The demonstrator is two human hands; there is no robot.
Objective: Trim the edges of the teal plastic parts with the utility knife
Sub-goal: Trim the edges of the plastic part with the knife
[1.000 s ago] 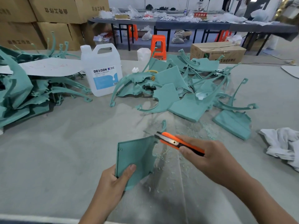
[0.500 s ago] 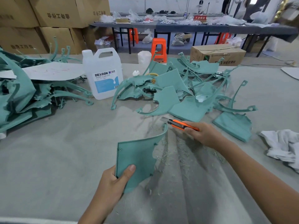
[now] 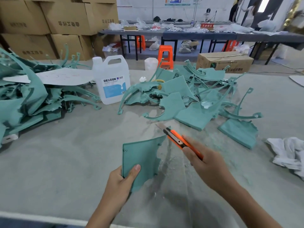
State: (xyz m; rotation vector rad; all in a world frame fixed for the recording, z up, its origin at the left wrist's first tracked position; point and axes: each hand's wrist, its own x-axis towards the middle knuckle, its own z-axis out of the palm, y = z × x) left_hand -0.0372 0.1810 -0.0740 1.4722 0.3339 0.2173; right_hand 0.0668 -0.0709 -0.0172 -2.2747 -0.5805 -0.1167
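Note:
My left hand (image 3: 120, 183) grips the lower left corner of a flat teal plastic part (image 3: 141, 157), thumb on its face, holding it tilted above the table. My right hand (image 3: 209, 167) holds an orange utility knife (image 3: 179, 140) with its blade out. The blade lies at the part's upper right tip. Teal shavings lie on the grey table (image 3: 65, 158) beneath. A heap of teal parts (image 3: 194, 99) lies beyond, and another pile of teal parts (image 3: 24, 102) is at the left.
A white DEXCON jug (image 3: 111, 79) stands between the two piles. A white rag (image 3: 289, 153) lies at the right edge. Cardboard boxes (image 3: 62, 22), an orange stool (image 3: 166, 55) and long tables with people stand behind.
My right hand drew the knife back toward me from its far reach, and the blade is again at the part's upper right tip. The left hand kept its hold on the part.

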